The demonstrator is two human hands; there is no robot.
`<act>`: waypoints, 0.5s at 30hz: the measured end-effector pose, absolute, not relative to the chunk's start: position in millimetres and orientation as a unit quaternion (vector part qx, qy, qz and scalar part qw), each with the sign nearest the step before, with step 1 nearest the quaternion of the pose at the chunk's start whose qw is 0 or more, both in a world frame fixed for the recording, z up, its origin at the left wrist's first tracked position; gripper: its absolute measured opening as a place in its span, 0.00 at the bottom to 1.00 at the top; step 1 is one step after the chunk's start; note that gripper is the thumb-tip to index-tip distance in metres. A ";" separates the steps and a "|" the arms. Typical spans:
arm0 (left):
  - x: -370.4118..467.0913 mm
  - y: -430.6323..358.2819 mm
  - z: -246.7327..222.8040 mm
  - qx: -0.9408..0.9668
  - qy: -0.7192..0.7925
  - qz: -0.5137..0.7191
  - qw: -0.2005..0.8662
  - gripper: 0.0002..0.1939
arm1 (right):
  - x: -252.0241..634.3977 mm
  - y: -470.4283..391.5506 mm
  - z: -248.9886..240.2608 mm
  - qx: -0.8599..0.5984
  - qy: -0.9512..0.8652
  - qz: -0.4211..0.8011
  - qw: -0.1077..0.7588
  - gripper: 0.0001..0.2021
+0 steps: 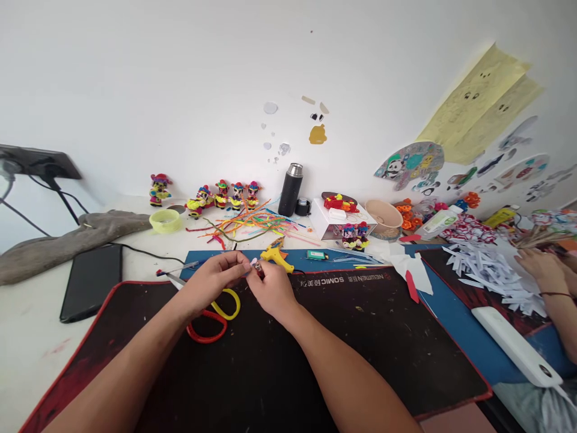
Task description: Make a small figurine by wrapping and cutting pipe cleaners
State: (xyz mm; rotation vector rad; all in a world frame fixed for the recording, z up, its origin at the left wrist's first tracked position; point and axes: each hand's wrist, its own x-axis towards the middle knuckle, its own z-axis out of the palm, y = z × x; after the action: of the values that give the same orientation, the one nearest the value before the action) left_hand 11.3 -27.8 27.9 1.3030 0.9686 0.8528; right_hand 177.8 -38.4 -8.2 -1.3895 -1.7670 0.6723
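Note:
My left hand (222, 275) and my right hand (273, 286) meet above the black mat, fingers pinched close together. Between the fingertips shows a small pale piece (254, 262), whitish in colour; what it is cannot be made out. Something tiny and darker sits by my right fingertips, mostly covered. A yellow hot glue gun (278, 255) lies just behind my right hand. Under my left wrist rest scissors (207, 328) with one red and one yellow handle loop; the wrist hides part of them.
Pipe cleaners (252, 224) lie in a heap behind the hands, near small figures (221, 195) and a black thermos (291, 191). A phone (92, 282) and a tape roll (165, 221) are at left. At right, another person's hand (538, 264) is by white paper strips (489, 273).

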 end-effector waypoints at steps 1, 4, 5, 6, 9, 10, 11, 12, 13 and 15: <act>11.2 -27.7 27.7 0.562 0.417 0.369 0.611 0.20 | 177.8 -38.2 -8.2 -0.546 -0.694 0.264 0.387 0.16; 10.8 -27.4 27.3 0.556 0.412 0.369 0.621 0.19 | 177.9 -38.0 -8.3 -0.546 -0.694 0.268 0.385 0.16; 10.7 -27.3 27.1 0.553 0.412 0.367 0.624 0.19 | 178.0 -38.0 -8.4 -0.546 -0.694 0.270 0.384 0.16; 10.6 -27.2 27.0 0.551 0.412 0.366 0.626 0.18 | 178.0 -38.1 -8.5 -0.545 -0.694 0.271 0.383 0.16; 10.5 -27.1 27.1 0.548 0.414 0.366 0.628 0.18 | 177.9 -38.0 -8.8 -0.547 -0.695 0.270 0.382 0.16; 10.7 -27.1 27.2 0.548 0.415 0.367 0.627 0.18 | 177.8 -37.9 -8.9 -0.547 -0.695 0.270 0.381 0.16; 10.9 -27.1 27.3 0.548 0.415 0.367 0.626 0.18 | 177.8 -37.8 -9.0 -0.546 -0.695 0.272 0.380 0.16; 11.0 -27.1 27.4 0.548 0.416 0.368 0.625 0.18 | 177.9 -37.7 -9.0 -0.544 -0.695 0.275 0.381 0.16; 11.2 -27.1 27.3 0.548 0.417 0.368 0.625 0.18 | 178.2 -37.6 -9.0 -0.540 -0.695 0.281 0.382 0.16; 11.1 -26.9 26.7 0.547 0.420 0.371 0.622 0.18 | 179.2 -37.5 -8.6 -0.529 -0.690 0.300 0.393 0.16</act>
State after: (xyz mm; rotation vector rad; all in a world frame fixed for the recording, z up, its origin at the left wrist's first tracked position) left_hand 11.1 -26.9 26.7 1.2567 0.9650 0.8515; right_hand 179.2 -37.5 -8.6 -1.3416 -1.7522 0.7616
